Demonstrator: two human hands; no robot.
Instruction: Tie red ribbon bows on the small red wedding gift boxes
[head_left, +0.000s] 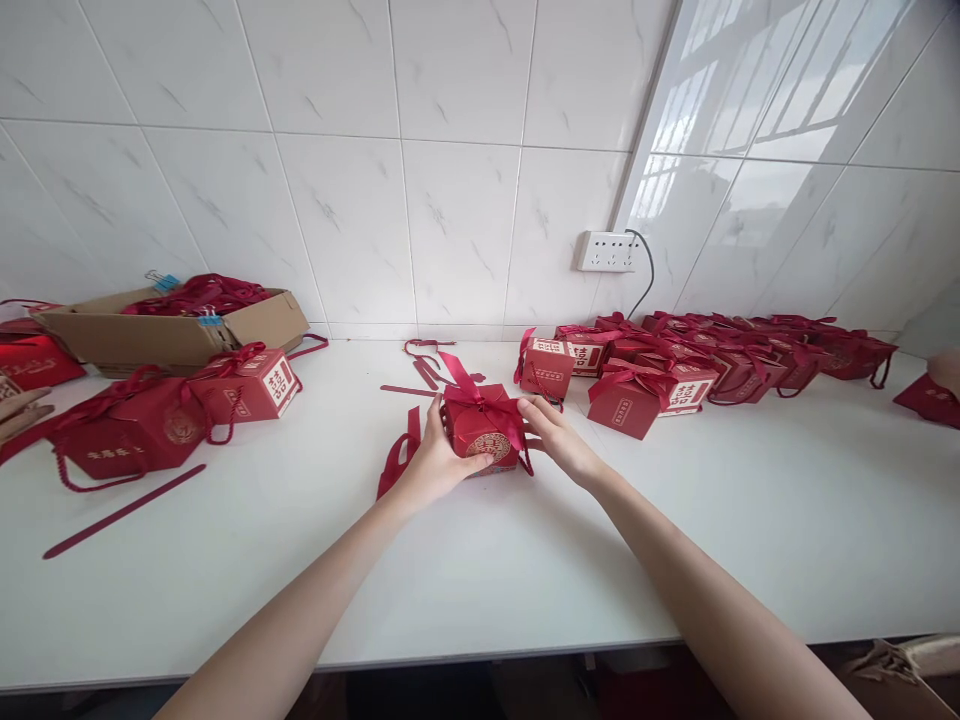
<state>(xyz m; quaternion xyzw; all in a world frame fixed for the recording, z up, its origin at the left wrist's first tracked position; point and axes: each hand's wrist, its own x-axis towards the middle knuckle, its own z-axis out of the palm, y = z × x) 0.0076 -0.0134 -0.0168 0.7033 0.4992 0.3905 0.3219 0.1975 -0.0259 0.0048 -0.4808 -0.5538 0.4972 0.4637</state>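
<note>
A red gift box (466,412) with a gold round emblem stands on the white table in front of me, a ribbon bow (480,398) tied on its top. My left hand (435,462) grips its left side, the thumb lying across the front by the emblem. From the other side my right hand (562,440) holds the box, fingers against its right edge near the bow; some of its fingertips are hidden. Just left of my left hand lies a loose red ribbon (396,462). Dark red strips (426,374) and a piece of cord (420,345) are scattered behind the box.
Many finished-looking red gift boxes (622,405) stand grouped at the right. Left are two more boxes (135,430), a strip (124,512) and a cardboard carton (135,335) of ribbons. Other people's hands show at the left edge (21,410) and right edge (946,370).
</note>
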